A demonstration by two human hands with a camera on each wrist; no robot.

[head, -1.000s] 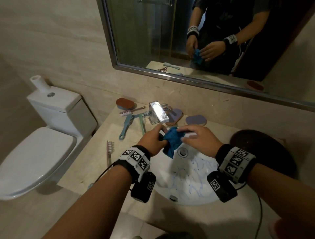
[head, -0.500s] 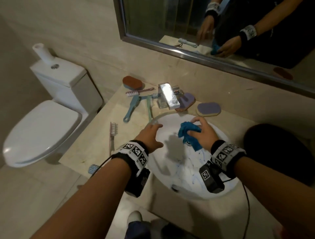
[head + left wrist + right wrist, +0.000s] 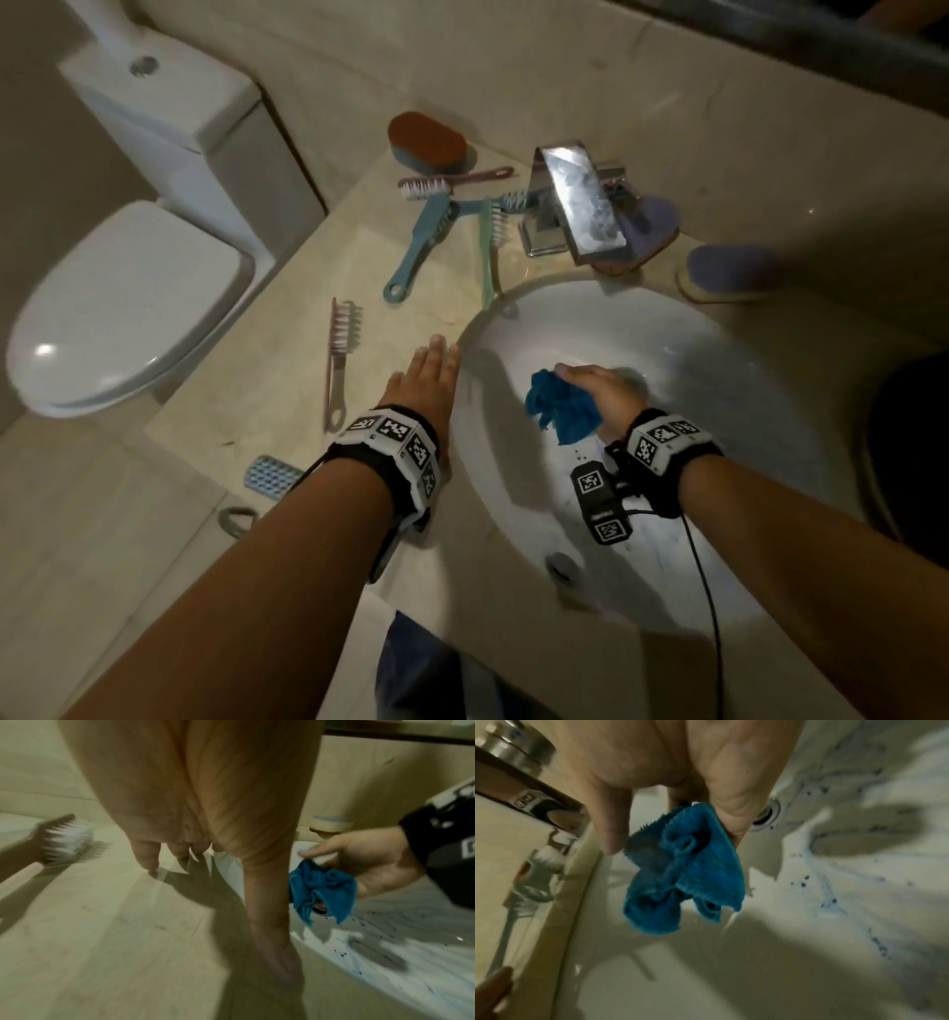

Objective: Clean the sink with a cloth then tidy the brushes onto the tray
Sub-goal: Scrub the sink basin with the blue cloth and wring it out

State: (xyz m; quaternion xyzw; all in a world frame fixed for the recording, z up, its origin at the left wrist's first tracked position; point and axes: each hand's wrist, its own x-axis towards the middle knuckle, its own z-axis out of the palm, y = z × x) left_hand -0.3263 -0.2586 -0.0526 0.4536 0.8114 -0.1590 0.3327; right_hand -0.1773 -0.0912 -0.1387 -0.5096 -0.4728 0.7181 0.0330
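Observation:
My right hand grips a crumpled blue cloth low inside the white sink, beside the drain; the cloth hangs from my fingers. Blue streaks mark the basin. My left hand lies flat with straight fingers on the counter just left of the sink's rim, holding nothing. A pink brush lies to its left. A teal brush, a green brush and a maroon brush lie near the tap. A dark round tray sits right of the sink.
A chrome tap overhangs the basin's far edge. A brown scrub pad and two purple pads sit along the wall. The toilet stands left of the counter, with a small blue item on the floor.
My left hand let go of the cloth and moved left onto the counter. My right hand carried the cloth from under the tap down into the basin. The head view tilted downward.

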